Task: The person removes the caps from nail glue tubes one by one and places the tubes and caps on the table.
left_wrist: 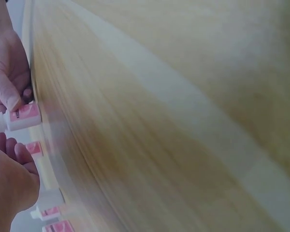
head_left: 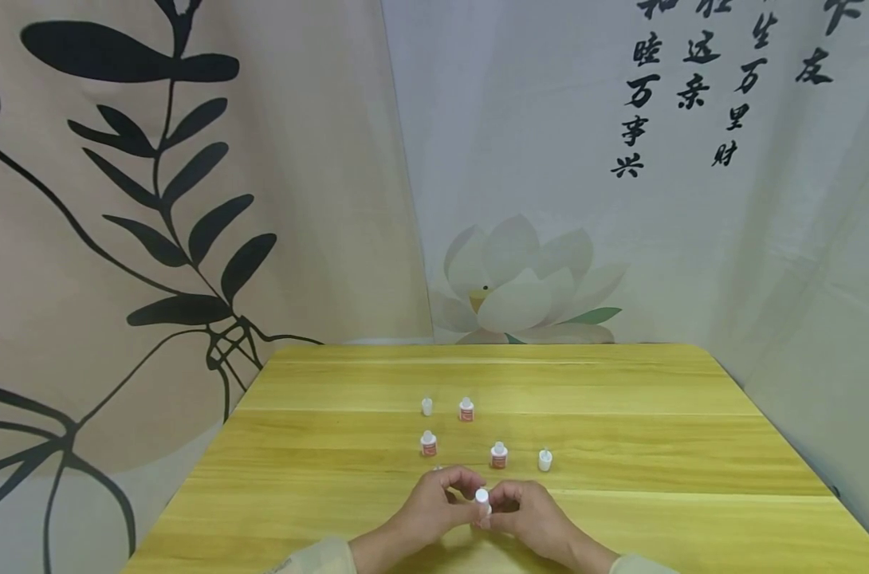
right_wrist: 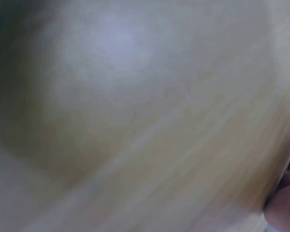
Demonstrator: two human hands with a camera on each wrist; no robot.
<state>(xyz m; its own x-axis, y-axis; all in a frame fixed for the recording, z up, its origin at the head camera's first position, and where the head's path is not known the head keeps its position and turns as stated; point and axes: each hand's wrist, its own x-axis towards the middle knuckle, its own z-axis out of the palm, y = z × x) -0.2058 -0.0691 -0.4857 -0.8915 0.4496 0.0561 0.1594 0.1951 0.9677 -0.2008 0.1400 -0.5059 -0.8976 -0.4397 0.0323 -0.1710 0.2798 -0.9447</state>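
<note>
A small white bottle with a pink label (left_wrist: 25,117) is held between both hands near the table's front, its white top (head_left: 481,496) upward in the head view. My left hand (head_left: 438,504) curls thumb and forefinger around it from the left. From the other side, my right hand (head_left: 538,520) pinches it; the left wrist view shows that thumb pressed on the label. Fingers hide much of the bottle. In the right wrist view only part of a hand (right_wrist: 284,205) shows at the right edge.
Beyond the hands stand three similar bottles (head_left: 466,410) (head_left: 428,444) (head_left: 499,456) on the wooden table (head_left: 320,446). Loose white caps (head_left: 426,406) (head_left: 545,460) stand near them. Another small white piece (head_left: 438,468) peeks out behind the left hand. A printed curtain (head_left: 334,199) hangs behind the table.
</note>
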